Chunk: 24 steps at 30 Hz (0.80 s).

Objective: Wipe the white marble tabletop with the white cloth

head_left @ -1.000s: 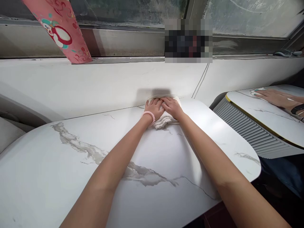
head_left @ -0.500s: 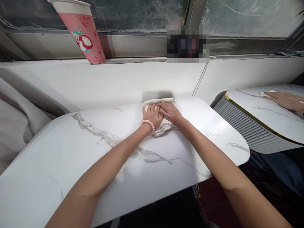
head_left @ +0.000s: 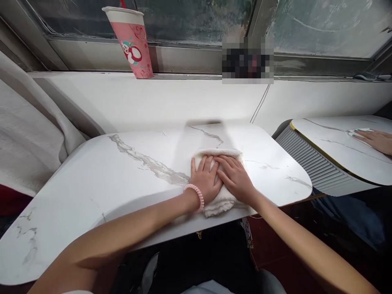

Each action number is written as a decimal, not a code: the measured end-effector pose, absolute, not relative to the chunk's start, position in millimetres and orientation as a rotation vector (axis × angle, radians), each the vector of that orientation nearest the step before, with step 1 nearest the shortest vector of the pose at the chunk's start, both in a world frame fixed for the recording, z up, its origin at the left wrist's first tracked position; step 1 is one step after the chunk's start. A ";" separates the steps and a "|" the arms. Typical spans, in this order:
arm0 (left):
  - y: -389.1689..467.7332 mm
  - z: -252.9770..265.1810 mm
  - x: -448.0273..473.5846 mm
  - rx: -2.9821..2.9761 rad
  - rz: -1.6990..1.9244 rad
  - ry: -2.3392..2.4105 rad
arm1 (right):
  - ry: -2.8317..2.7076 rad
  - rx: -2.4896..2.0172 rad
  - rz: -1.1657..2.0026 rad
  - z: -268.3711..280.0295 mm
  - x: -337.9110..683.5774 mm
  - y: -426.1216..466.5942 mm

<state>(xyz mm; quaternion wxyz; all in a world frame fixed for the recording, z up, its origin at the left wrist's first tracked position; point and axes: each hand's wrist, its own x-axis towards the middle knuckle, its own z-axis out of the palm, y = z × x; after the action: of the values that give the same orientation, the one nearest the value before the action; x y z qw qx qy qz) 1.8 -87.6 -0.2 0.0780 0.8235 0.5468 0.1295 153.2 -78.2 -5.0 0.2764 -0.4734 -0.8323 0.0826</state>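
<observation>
A folded cream towel (head_left: 221, 206) lies on the white marble-patterned tabletop (head_left: 263, 147), close to its front edge. Flat on the towel's left part, with fingers spread, rests my left hand (head_left: 205, 180); a pink coiled band (head_left: 198, 195) circles its wrist. My right hand (head_left: 238, 179) presses on the towel's right part, fingers stretched out and lying flat. The two hands touch or slightly overlap at the thumbs. Most of the towel's middle is hidden beneath them.
On the window ledge stands a pink patterned paper cup (head_left: 134, 49) with a red straw. A blurred-out object (head_left: 247, 61) is right of it. Light curtain fabric (head_left: 33, 118) hangs at left. Another person's hand (head_left: 375, 139) rests on a cloth on a second table (head_left: 339, 151).
Both my hands and the towel have moved from near the wall toward the table's front edge. The view has shifted, and the cup appears farther right.
</observation>
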 end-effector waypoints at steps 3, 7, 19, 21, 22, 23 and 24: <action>-103.2 -0.2 -6.9 2.501 0.387 1.567 | -2.219 -1.312 0.197 -5.0 145.5 -99.7; -112.0 0.5 -15.1 2.506 0.396 1.533 | -2.201 -1.331 0.170 -5.6 135.8 -111.5; -30.6 1.0 -56.0 2.498 0.371 1.566 | -2.230 -1.313 0.169 -9.0 98.8 -26.9; -10.9 1.7 -66.8 2.494 0.392 1.590 | -2.217 -1.320 0.184 -9.2 86.4 -5.3; -2.1 2.0 -71.4 2.490 0.401 1.606 | -2.212 -1.321 0.192 -9.1 80.7 4.8; 6.2 2.2 -75.4 2.485 0.407 1.623 | -2.208 -1.320 0.198 -9.0 75.6 14.2; 13.8 2.4 -78.8 2.479 0.411 1.640 | -2.205 -1.318 0.205 -8.9 71.1 22.8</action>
<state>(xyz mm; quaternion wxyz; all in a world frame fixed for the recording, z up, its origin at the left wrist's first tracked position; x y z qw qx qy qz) -78.8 13.8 2.4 0.0704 0.8241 0.5451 0.1366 71.1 22.8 -8.9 0.2784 -0.4913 -0.8218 0.0762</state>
